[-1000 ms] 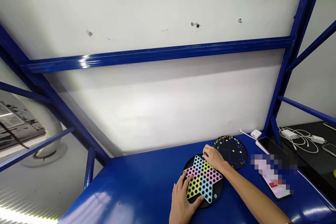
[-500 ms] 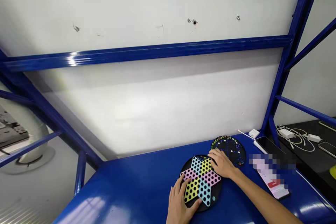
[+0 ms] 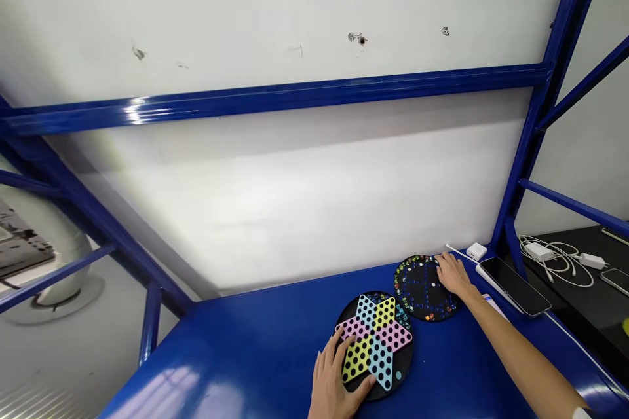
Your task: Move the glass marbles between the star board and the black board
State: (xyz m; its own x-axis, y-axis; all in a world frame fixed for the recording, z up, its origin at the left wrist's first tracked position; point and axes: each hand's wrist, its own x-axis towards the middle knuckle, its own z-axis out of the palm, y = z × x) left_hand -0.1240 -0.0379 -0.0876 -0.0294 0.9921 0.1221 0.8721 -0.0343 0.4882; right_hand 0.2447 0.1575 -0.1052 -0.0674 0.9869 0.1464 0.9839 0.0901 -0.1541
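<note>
A round black board with a pink, yellow and blue star (image 3: 376, 340) full of dark holes lies on the blue table (image 3: 255, 340). Small teal pieces show at its upper right rim. My left hand (image 3: 337, 373) rests on its left side, fingers spread over the star's edge. Behind it to the right sits a second round black board (image 3: 422, 291), ringed with small coloured pieces. My right hand (image 3: 452, 273) is over that board's upper right edge, fingers bent; whatever lies under the fingertips is hidden.
Right of the boards are a white charger (image 3: 476, 251), a black-screened phone (image 3: 514, 285) and another phone (image 3: 495, 306) partly behind my right forearm. Blue metal bars (image 3: 280, 97) frame the white wall. White cables (image 3: 560, 258) lie on a dark table at right.
My right hand has left the star board and moved up and right onto the second board. My left hand has stayed on the star board.
</note>
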